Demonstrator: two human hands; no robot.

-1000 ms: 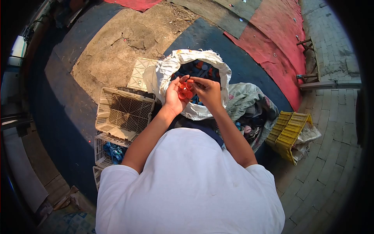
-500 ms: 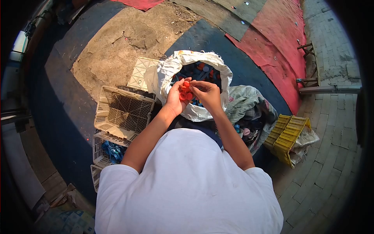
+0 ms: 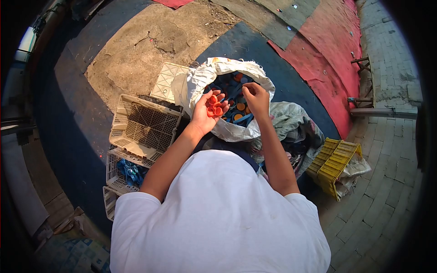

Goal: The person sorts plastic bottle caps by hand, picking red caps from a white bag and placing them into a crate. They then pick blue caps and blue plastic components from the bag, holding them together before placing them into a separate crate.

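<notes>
Several red plastic caps [image 3: 215, 109] lie in the cupped palm of my left hand [image 3: 202, 113], which is turned up over the left side of a white woven sack [image 3: 263, 76]. Over the sack's right side is my right hand [image 3: 257, 99], its thumb and fingertips pinched together. Whether something small sits in that pinch I cannot make out. Below both hands, the sack holds a heap of blue and orange plastic pieces [image 3: 240, 107]. My left hand and forearm hide part of the sack's near left rim.
Beige plastic crates [image 3: 119, 136] stand at my left, one with blue pieces [image 3: 131, 172] in it. A second sack [image 3: 291, 111] with mixed items leans at the right, beside yellow crates [image 3: 330, 161]. Blue and red mats [image 3: 314, 59] cover the ground.
My right hand has moved away from the red caps to the right, over the sack. My left hand stays nearly in place, its palm now more exposed with the caps in it.
</notes>
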